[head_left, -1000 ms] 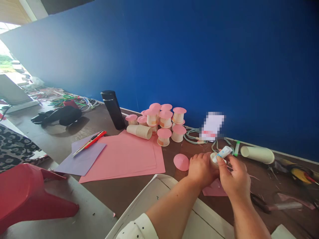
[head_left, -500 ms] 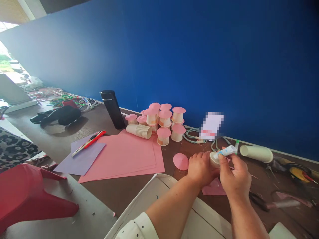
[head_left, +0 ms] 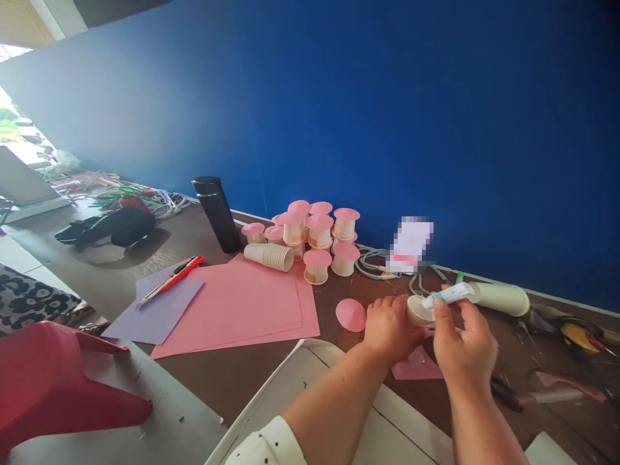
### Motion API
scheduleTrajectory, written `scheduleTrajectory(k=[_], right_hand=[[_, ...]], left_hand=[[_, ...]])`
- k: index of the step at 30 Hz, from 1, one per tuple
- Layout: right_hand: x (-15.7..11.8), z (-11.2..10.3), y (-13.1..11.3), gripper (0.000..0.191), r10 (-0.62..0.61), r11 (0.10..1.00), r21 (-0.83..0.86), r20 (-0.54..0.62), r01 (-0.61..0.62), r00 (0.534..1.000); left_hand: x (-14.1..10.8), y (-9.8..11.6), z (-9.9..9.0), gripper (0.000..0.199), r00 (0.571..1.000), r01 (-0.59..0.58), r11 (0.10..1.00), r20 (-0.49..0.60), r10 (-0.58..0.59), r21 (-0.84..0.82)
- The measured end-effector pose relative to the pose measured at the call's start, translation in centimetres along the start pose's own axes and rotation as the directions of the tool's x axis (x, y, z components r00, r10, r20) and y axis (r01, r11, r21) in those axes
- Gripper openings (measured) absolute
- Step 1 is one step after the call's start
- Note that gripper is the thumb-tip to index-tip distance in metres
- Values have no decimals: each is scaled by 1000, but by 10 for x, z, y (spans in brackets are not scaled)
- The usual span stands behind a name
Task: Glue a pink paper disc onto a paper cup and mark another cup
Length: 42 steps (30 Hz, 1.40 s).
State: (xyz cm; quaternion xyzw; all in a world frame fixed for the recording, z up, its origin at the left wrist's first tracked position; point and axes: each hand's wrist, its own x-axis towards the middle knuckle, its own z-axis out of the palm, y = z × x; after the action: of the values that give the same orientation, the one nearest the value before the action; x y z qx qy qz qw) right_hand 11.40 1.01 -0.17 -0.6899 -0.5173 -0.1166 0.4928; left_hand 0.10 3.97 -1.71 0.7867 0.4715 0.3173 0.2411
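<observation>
My left hand [head_left: 390,328] is closed around a white paper cup [head_left: 417,312] that stands bottom up, tilted toward me. Between the thumb and fingers of my right hand [head_left: 464,345] is a white tube with blue print [head_left: 450,294], probably glue. Its narrow end points at the cup's base; I cannot tell whether it touches. A pink paper disc [head_left: 351,315] lies just left of my left hand. Under my hands is a piece of pink paper [head_left: 417,363]. Behind the disc stand several upturned cups topped with pink discs [head_left: 317,266], some of them stacked.
A nested stack of paper cups [head_left: 268,256] lies on pink sheets [head_left: 242,303]. A red cutter knife [head_left: 172,279] rests on purple paper [head_left: 169,320]. A black flask [head_left: 217,213] stands near the blue wall. To the right lie a pale cylinder [head_left: 501,298] and loose tools. A red stool [head_left: 53,381] is at lower left.
My right hand has moved slightly right with the tube, drawing its tip back across the cup's base. My left hand keeps the cup in nearly the same place.
</observation>
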Motion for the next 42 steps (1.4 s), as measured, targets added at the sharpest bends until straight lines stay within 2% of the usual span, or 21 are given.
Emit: scheduleTrajectory(k=[4, 11, 17, 20, 24, 27, 31, 35, 37, 39, 42], right_hand=[[-3, -9, 3, 56, 14, 1000, 20, 34, -15, 999], [-5, -4, 13, 48, -113, 993, 32, 93, 110, 989], [-5, 2, 19, 42, -197, 980, -4, 82, 198, 977], [-5, 1, 18, 41, -165, 986, 4, 56, 166, 985], [-3, -8, 10, 40, -28, 996, 85, 27, 25, 999], [-3, -11, 6, 39, -5, 993, 120, 65, -2, 998], [-4, -5, 11, 38, -110, 990, 100, 117, 98, 987], [-4, 0, 17, 38, -176, 984, 45, 61, 174, 982], [-4, -3, 16, 40, -118, 992, 41, 29, 116, 993], [-3, -7, 12, 42, -2, 998, 67, 3, 2, 1000], [-2, -14, 7, 43, 112, 988, 107, -4, -111, 994]], left_hand=[[0, 2, -2, 52, 999, 33, 999, -7, -33, 22], [0, 1, 0, 57, 999, 41, 999, -14, -41, 17], [0, 0, 0, 57, 999, 46, 999, -8, -46, 24], [1, 1, 1, 56, 998, 56, 998, -4, -56, 27], [0, 3, 1, 54, 998, 68, 997, -2, -68, 43], [0, 3, 1, 53, 998, 55, 998, -5, -55, 38], [1, 2, 1, 54, 999, 49, 998, -4, -49, 27], [1, 2, 2, 55, 998, 59, 998, -17, -58, 33], [1, 2, 2, 56, 998, 67, 997, -18, -67, 36], [0, 2, 2, 55, 998, 69, 997, -14, -69, 37], [0, 2, 1, 51, 998, 53, 998, -22, -52, 32]])
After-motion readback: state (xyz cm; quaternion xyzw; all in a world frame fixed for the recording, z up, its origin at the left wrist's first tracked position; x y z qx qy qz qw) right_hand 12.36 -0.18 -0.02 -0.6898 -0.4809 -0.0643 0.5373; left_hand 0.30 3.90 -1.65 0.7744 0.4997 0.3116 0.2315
